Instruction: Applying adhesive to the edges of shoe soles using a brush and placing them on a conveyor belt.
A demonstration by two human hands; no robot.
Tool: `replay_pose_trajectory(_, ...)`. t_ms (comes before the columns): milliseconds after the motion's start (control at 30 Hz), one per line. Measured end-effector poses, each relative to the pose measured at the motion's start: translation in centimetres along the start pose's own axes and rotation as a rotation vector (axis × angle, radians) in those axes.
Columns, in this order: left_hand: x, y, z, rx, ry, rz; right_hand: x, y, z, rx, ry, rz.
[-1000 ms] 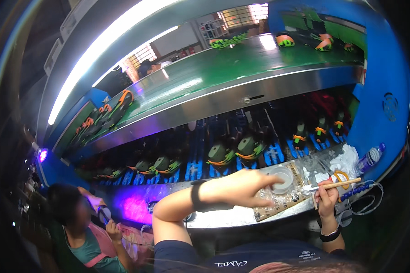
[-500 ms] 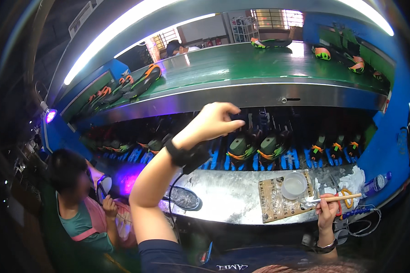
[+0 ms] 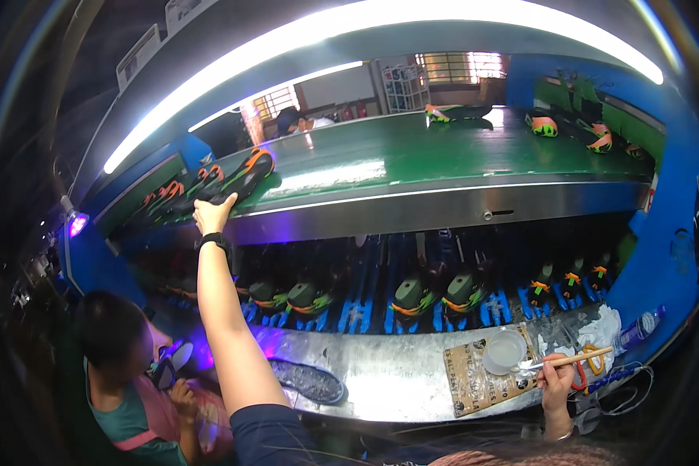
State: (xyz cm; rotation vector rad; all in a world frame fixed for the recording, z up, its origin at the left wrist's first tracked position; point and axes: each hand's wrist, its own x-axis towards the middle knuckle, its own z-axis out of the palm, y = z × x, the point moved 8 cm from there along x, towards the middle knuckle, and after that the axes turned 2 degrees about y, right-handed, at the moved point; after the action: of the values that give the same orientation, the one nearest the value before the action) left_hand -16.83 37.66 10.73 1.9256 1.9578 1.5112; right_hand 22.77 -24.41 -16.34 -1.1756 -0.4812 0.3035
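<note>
My left hand (image 3: 213, 212) is stretched up to the green conveyor belt (image 3: 349, 172). Its thumb and fingers close round the near end of a black shoe upper with orange trim (image 3: 250, 175); the grip is partly hidden. At the lower right, my right hand (image 3: 554, 387) holds a brush (image 3: 575, 359) by its pale wooden handle, the bristle end toward the left. Close to the bristles stands a translucent round tub (image 3: 505, 351) on a brown printed cardboard sheet (image 3: 467, 384). A dark shoe sole (image 3: 311, 380) lies on the metal bench (image 3: 388, 373), below my left forearm.
Several dark shoes (image 3: 413, 299) sit on blue holders on the lower level. Scissors with orange handles (image 3: 595, 359), crumpled white paper (image 3: 604, 326) and a plastic bottle (image 3: 639, 329) are at the bench's right. A co-worker (image 3: 124, 373) handles a shoe part at the left.
My left hand has swung left and up from in front of the lower shoes to the shoe upper on the belt. The view has tilted upward; my right hand still holds the brush.
</note>
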Motion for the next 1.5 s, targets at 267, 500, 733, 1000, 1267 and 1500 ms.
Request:
replay_pose_trajectory(267, 1.2, -0.5, 1.9, -0.304, 0.062, 0.009, -0.8, -0.9, -0.6, -0.027, 0.064, -0.018)
replay_pose_trajectory(500, -1.3, 6.7, -8.4, -0.5, 0.333, 0.378, -0.5, -0.4, 1.0, -0.002, -0.017, 0.017)
replay_pose_trajectory(733, -6.1, 13.3, -15.3, -0.745, 0.367, 0.533, -0.3, 0.4, 0.9, 0.01, -0.046, 0.042)
replay_pose_trajectory(1000, -10.4, 17.1, -8.8, -0.773, 0.158, 0.697, -0.6, 0.1, 0.4, 0.023, -0.024, 0.032)
replay_pose_trajectory(1267, -8.2, 13.6, -3.7, -1.039, -0.177, 0.492, -0.2, -0.4, -0.6, 0.027, -0.004, 0.028)
replay_pose_trajectory(1500, -19.9, 10.1, -5.6, -1.606, -0.465, 0.12, 2.0, -0.5, -0.9, -0.081, -0.074, 0.003)
